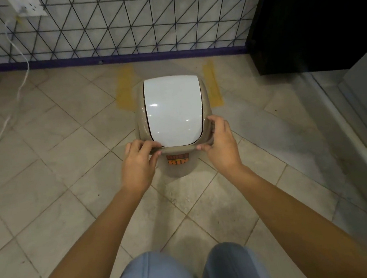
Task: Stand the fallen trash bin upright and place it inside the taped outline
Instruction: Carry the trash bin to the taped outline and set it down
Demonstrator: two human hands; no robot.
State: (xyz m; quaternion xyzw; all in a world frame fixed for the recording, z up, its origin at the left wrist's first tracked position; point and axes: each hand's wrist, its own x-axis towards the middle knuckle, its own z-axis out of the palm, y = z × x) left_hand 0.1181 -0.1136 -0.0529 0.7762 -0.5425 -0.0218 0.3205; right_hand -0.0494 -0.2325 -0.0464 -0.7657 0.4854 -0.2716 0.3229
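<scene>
Two knees in light blue trousers (187, 274) are seen at the bottom edge of the frame, cut off below. Both bare forearms are stretched forward from the lower corners.

The left hand (138, 164) is closed on the near left corner of the trash bin's (140, 111) beige rim, fingers curled over the top edge, thumb hidden beneath. The right hand (218, 145) is clamped on the near right corner, fingers wrapped over the side of the rim, thumb laid along the front edge.

The bin is held upright at frame centre, seen from above. Its white swing lid (174, 110) is closed. An orange label (177, 159) on the front wall is partly shaded by the rim; only "BIN" is legible. The base is hidden by the bin's own top, so contact with the tiled floor (46, 176) cannot be judged.

Yellow tape strips (213, 83) are seen on either side of the bin's far half; their near ends and any cross strip are covered.

Beyond, a wall with a black triangular pattern (120, 21) is noted, a socket (28, 6) with a white cable (19, 88) at upper left, and a dark cabinet (312, 16) at upper right, its detail lost in shadow.
</scene>
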